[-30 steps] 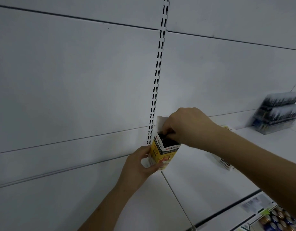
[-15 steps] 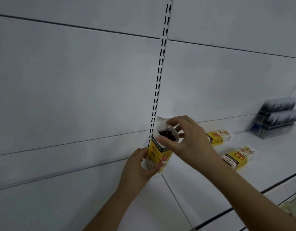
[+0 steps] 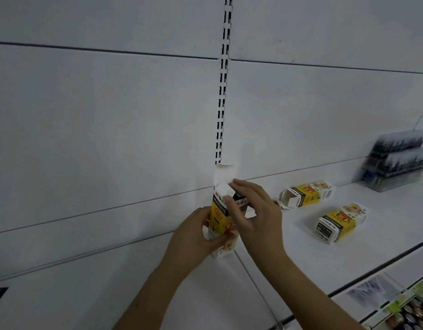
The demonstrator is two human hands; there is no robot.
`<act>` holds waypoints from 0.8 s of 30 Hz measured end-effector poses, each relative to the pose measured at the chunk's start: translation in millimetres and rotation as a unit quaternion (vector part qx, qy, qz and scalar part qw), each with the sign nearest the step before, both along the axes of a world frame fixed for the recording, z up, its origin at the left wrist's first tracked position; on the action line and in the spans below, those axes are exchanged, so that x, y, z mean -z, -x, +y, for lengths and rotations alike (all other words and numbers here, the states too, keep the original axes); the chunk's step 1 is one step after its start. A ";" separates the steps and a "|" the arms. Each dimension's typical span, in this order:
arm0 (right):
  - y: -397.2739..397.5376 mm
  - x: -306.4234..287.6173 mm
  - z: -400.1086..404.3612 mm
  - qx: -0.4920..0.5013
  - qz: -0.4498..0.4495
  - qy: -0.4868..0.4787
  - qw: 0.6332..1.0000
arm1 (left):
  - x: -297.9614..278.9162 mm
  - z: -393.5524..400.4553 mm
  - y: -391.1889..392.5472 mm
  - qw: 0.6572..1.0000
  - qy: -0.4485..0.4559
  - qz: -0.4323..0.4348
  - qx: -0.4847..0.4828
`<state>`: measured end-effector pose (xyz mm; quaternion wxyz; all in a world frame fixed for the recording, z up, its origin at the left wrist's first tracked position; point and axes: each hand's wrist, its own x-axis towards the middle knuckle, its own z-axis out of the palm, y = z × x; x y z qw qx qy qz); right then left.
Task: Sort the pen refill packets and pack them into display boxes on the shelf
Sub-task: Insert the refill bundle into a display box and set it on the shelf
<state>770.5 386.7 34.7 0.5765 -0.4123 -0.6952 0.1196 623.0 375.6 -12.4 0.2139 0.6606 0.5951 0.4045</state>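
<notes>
A yellow, black and white display box [image 3: 219,216] stands upright above the white shelf [image 3: 301,256], its long top flap raised. My left hand [image 3: 193,236] grips the box's lower half from the left. My right hand [image 3: 255,215] has its fingertips on the small side flaps at the box's mouth, pressing one over the dark opening. Two more boxes of the same kind lie on their sides to the right: one with open end flaps [image 3: 305,194] near the back panel, one closed [image 3: 339,222] nearer the front. Whether refills are inside is hidden.
A stack of clear packs with dark contents [image 3: 396,160] sits at the far right of the shelf. A slotted upright [image 3: 223,91] runs up the white back panel. Price labels [image 3: 374,291] line the shelf's front edge, with goods below at the bottom right.
My right hand came out of the box's mouth and now folds a side flap over it. The view shifted left, bringing the two lying boxes into sight.
</notes>
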 end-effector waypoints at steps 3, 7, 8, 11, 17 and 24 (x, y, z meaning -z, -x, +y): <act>0.5 2.1 2.5 0.018 -0.007 0.012 1.000 | -23.1 7.2 14.1 0.993 0.042 -0.025 0.111; 3.8 0.1 8.9 -0.014 0.076 0.103 0.992 | -66.0 12.7 18.8 0.970 -0.028 -0.194 0.143; 5.5 1.0 9.8 -0.020 0.090 0.120 0.988 | -76.4 12.7 14.0 0.973 -0.052 -0.191 0.121; 9.9 6.6 8.5 -0.028 0.105 0.136 0.985 | -96.9 13.2 -2.1 0.984 -0.114 -0.118 0.073; 6.8 10.3 7.3 -0.042 0.071 0.155 0.984 | -95.4 14.7 -6.9 0.987 -0.141 -0.045 0.063; 6.7 24.2 11.3 -0.094 0.012 0.198 0.976 | -83.9 12.3 -7.9 0.985 -0.131 -0.082 0.076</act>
